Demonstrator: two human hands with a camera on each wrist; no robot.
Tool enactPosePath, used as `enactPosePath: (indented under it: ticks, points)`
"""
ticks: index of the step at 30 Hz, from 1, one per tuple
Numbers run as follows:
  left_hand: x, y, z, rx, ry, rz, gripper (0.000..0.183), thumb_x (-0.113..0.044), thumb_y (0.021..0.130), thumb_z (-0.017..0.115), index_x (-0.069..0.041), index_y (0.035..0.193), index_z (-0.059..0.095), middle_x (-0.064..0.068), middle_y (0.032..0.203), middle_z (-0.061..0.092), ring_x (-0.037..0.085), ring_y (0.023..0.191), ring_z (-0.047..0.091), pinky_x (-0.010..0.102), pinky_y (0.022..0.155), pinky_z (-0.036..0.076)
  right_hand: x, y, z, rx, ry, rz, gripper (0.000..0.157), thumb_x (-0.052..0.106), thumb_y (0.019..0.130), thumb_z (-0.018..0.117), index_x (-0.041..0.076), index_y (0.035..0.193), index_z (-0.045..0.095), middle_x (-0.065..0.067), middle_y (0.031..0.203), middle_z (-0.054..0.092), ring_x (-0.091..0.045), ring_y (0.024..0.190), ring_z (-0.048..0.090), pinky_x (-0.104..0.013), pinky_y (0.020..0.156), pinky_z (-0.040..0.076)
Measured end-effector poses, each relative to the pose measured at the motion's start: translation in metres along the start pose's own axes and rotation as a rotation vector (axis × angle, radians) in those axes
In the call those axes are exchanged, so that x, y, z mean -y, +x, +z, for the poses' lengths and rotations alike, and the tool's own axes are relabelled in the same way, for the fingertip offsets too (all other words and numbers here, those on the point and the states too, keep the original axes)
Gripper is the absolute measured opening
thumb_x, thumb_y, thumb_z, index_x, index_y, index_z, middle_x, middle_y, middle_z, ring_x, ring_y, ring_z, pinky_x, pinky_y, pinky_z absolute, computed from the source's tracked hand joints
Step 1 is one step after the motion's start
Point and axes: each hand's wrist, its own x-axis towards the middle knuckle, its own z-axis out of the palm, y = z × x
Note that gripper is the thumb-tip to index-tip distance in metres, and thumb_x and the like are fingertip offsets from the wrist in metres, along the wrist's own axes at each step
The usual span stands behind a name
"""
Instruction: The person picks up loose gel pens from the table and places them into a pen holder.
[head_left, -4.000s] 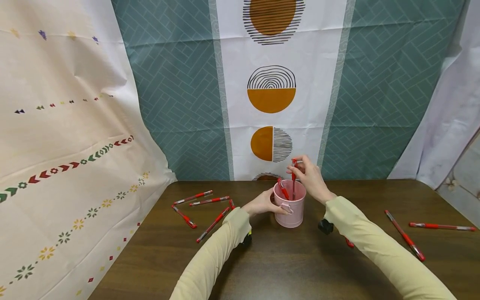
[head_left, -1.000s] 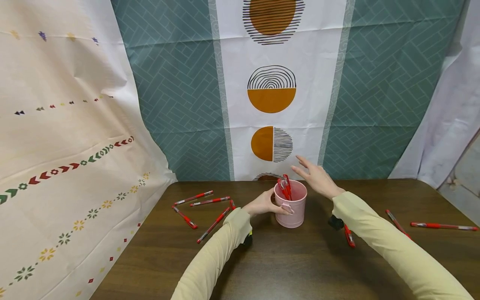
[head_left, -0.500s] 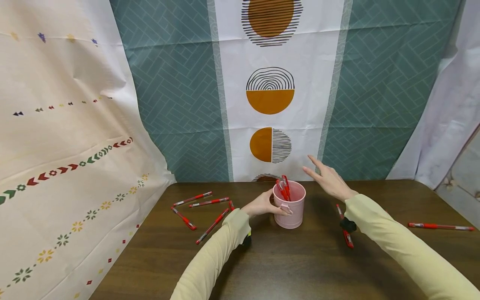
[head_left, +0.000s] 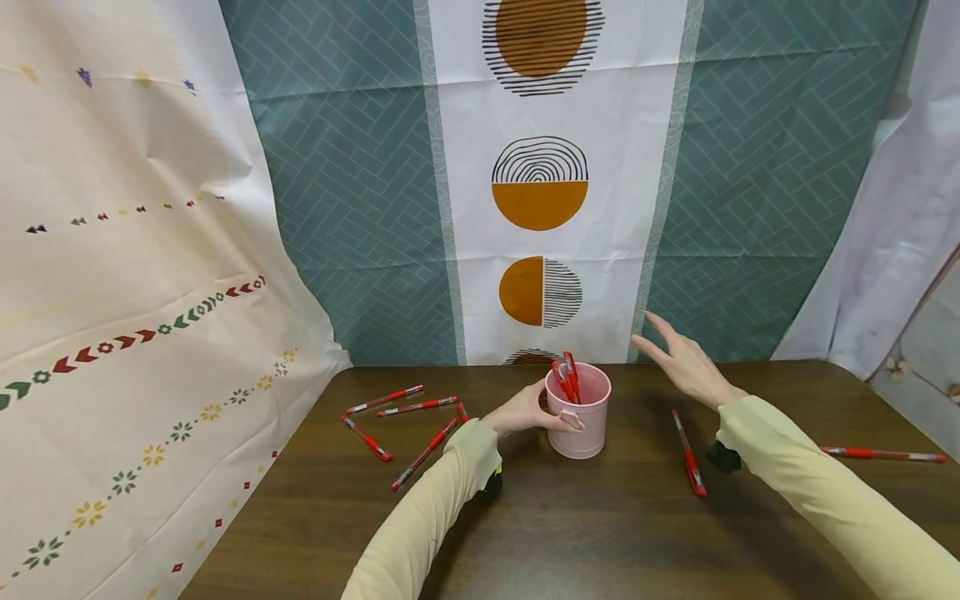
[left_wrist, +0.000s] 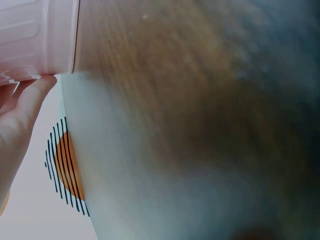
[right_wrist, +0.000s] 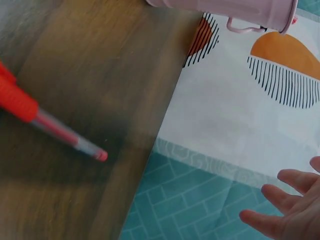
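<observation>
A pink bucket [head_left: 578, 433] stands upright on the table, with a few red pens [head_left: 567, 379] leaning against its left inner wall. My left hand [head_left: 522, 410] grips its left side, thumb across the front by the small handle; in the left wrist view the thumb touches the bucket [left_wrist: 35, 35]. Nothing is in my right hand [head_left: 688, 364], raised to the right of the bucket with fingers spread. Below it a red pen [head_left: 687, 454] lies on the table, cap end toward me. The right wrist view shows this pen [right_wrist: 55, 127] close up, the hand's fingers [right_wrist: 282, 199] well away from it.
Several red pens lie scattered on the left, among them one by the forearm [head_left: 425, 454] and one farther back [head_left: 385, 399]. Another pen [head_left: 885, 454] lies at the far right, partly behind the right sleeve. A patterned cloth [head_left: 540, 233] hangs along the table's back edge.
Four seconds ago my right hand pinched a red pen above the bucket. It let go, leaving the pen inside, and moved right. My left hand has kept its grip on the bucket.
</observation>
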Motion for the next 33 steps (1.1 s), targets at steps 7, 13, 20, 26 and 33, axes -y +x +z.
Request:
enactPosePath:
  ticks: [7, 13, 20, 26, 33]
  points:
    - [0.003, 0.001, 0.002, 0.010, -0.018, 0.006, 0.068, -0.023, 0.069, 0.078, -0.024, 0.127, 0.042, -0.009, 0.115, 0.053, 0.010, 0.103, 0.048, 0.030, 0.085, 0.040, -0.013, -0.017, -0.007, -0.004, 0.004, 0.002, 0.070, 0.049, 0.093, 0.038, 0.016, 0.146, 0.005, -0.021, 0.145, 0.014, -0.047, 0.124, 0.020, -0.064, 0.090, 0.018]
    - [0.003, 0.001, 0.000, 0.028, -0.063, 0.003, 0.069, -0.023, 0.069, 0.076, -0.023, 0.129, 0.041, -0.007, 0.117, 0.052, 0.012, 0.105, 0.047, 0.033, 0.086, 0.040, -0.023, -0.026, -0.012, -0.014, -0.018, 0.027, 0.071, 0.049, 0.093, 0.039, 0.015, 0.146, 0.006, -0.023, 0.144, 0.016, -0.048, 0.123, 0.021, -0.065, 0.089, 0.019]
    - [0.000, 0.000, -0.005, 0.008, -0.036, 0.002, 0.069, -0.024, 0.069, 0.077, -0.025, 0.127, 0.041, -0.008, 0.117, 0.052, 0.011, 0.105, 0.047, 0.033, 0.086, 0.040, -0.034, -0.031, -0.017, 0.004, -0.037, 0.031, 0.071, 0.047, 0.094, 0.038, 0.013, 0.146, 0.003, -0.026, 0.142, 0.016, -0.050, 0.121, 0.021, -0.065, 0.089, 0.018]
    - [0.001, 0.001, -0.005, 0.028, -0.040, 0.002, 0.069, -0.025, 0.069, 0.077, -0.026, 0.127, 0.041, -0.008, 0.117, 0.052, 0.011, 0.105, 0.047, 0.032, 0.086, 0.040, -0.045, -0.038, -0.024, 0.003, -0.059, 0.050, 0.070, 0.047, 0.095, 0.036, 0.011, 0.145, 0.003, -0.029, 0.141, 0.017, -0.052, 0.119, 0.023, -0.066, 0.087, 0.019]
    - [0.001, 0.003, -0.002, 0.038, -0.044, 0.000, 0.069, -0.025, 0.069, 0.078, -0.026, 0.127, 0.041, -0.008, 0.117, 0.052, 0.011, 0.105, 0.047, 0.032, 0.086, 0.040, -0.060, -0.050, -0.031, 0.004, -0.075, 0.066, 0.070, 0.045, 0.095, 0.037, 0.011, 0.145, 0.002, -0.028, 0.142, 0.014, -0.051, 0.120, 0.021, -0.065, 0.088, 0.019]
